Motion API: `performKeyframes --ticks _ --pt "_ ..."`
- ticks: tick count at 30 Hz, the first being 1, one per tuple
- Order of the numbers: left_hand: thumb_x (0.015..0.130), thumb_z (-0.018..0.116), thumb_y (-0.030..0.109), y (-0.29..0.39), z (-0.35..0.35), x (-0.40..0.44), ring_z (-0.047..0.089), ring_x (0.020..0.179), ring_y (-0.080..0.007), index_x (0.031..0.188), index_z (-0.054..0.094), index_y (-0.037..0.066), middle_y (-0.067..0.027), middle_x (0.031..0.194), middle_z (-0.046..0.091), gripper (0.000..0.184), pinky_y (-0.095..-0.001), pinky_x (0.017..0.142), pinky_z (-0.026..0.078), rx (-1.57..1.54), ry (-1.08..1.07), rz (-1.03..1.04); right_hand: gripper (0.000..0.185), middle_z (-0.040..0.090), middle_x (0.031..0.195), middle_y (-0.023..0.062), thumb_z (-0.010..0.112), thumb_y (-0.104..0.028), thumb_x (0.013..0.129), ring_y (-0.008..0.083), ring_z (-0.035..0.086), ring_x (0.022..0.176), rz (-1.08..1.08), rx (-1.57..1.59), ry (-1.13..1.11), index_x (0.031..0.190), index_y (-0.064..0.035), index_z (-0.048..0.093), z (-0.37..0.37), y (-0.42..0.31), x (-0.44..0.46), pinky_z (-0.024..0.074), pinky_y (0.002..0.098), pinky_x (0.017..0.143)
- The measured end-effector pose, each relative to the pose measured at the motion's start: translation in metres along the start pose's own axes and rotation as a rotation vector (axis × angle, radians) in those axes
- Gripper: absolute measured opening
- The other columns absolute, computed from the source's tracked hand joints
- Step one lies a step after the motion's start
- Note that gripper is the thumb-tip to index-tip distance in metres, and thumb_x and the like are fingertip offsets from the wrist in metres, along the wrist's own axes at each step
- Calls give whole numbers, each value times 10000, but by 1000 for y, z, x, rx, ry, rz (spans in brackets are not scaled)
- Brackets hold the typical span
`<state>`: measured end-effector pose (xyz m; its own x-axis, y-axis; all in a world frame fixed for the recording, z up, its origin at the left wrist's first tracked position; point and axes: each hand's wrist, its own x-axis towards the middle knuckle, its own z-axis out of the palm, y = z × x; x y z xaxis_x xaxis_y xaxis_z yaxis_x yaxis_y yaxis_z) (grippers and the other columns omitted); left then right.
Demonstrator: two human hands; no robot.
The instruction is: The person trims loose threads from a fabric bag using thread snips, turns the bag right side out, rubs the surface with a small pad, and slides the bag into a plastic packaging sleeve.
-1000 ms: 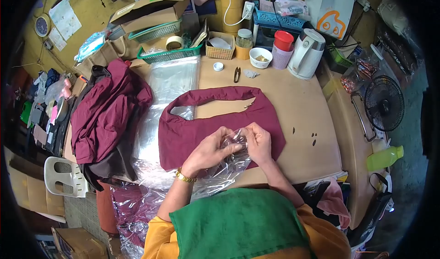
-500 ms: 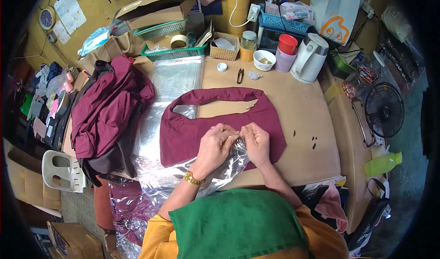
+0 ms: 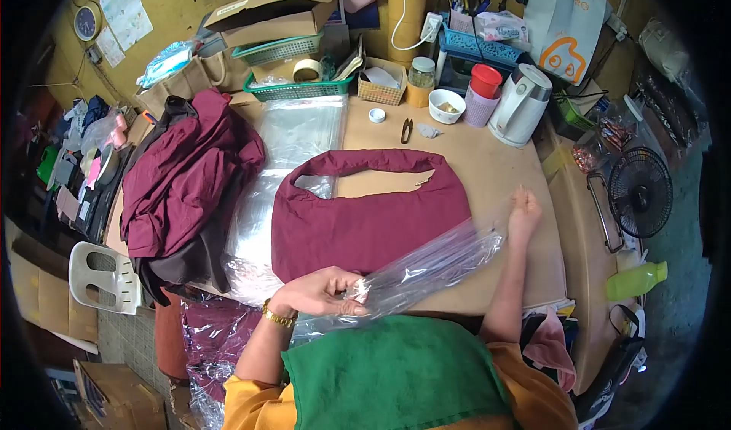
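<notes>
A maroon shoulder bag lies flat on the brown tabletop, its strap looped toward the back. In front of it, a clear plastic bag is stretched between my hands, overlapping the maroon bag's lower right edge. My left hand, with a gold watch at the wrist, pinches the plastic near the table's front edge. Farther right and higher, my right hand grips the plastic's other end, fingers closed. Left of the maroon bag lie stacked clear plastic sleeves.
Maroon and black cloth is heaped at the left. Along the back stand green baskets, a white bowl, a red-lidded cup and a white kettle. Small black snips lie before them. A fan stands right.
My hands were close together over the maroon bag; now they are far apart. The right hand has moved right and up, the left toward me, and the bunched plastic is drawn out long.
</notes>
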<state>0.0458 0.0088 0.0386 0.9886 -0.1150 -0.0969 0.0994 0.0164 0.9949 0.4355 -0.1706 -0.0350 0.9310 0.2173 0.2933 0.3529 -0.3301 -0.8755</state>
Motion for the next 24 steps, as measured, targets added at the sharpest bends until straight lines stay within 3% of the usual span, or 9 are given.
performKeyframes --ticks 3,6,9,12,15,17,19,21,24 --pt "921 703 204 4 -5 -12 490 678 -31 861 619 36 54 711 555 196 -224 606 403 -180 -59 -148 297 596 758 -9 580 -277 983 61 483 611 88 267 -85 784 -60 619 4 1 -9 408 252 582" --pt "950 642 214 -13 -28 -21 552 658 -77 844 611 36 -8 757 636 210 -242 605 450 -197 591 115 264 594 827 -26 617 -298 967 51 503 646 426 989 -214 830 -72 624 21 -3 -39 430 233 597" --pt "976 580 231 1 -40 -14 617 667 -142 843 581 70 -50 772 660 208 -296 653 531 -620 950 476 154 606 885 -11 688 -185 913 94 566 720 -137 535 -1419 830 -59 657 10 -38 -71 488 269 657" --pt "968 584 239 -10 -63 -34 660 775 -213 917 580 74 -76 819 664 173 -384 801 552 -943 786 564 80 634 902 10 710 -101 873 120 610 812 -55 193 -1424 864 -30 675 -2 -66 -84 515 293 733" --pt "943 620 226 -21 -53 -36 656 836 -183 1034 658 10 -56 884 690 237 -328 827 516 -383 658 131 65 637 819 20 656 -148 917 143 616 745 206 1043 -489 890 -92 635 13 -64 -67 517 317 685" --pt "907 636 148 -5 -39 -27 641 830 -146 977 697 -10 -33 869 693 183 -293 807 497 209 179 -189 83 618 792 11 643 -170 932 136 607 732 384 1241 -551 884 -108 618 18 -33 -63 508 318 661" --pt "907 629 125 -18 -47 -36 635 816 -135 941 698 6 -33 844 686 142 -293 795 500 177 421 -142 166 575 738 -5 638 -249 956 113 591 713 598 1691 -1119 863 -120 590 26 -25 -63 482 303 616" --pt "963 583 156 -30 -60 -40 636 754 -133 868 673 56 -40 768 665 165 -320 737 533 -119 864 354 354 528 632 10 591 -419 965 169 542 585 -347 557 -1244 805 -103 596 22 -32 -79 461 308 588" --pt "999 530 239 -33 -64 -53 663 768 -183 945 634 54 -61 806 663 219 -385 756 567 -1128 523 544 358 584 721 33 606 -418 955 145 552 621 -146 462 -1689 815 -88 605 11 -36 -89 466 309 608"
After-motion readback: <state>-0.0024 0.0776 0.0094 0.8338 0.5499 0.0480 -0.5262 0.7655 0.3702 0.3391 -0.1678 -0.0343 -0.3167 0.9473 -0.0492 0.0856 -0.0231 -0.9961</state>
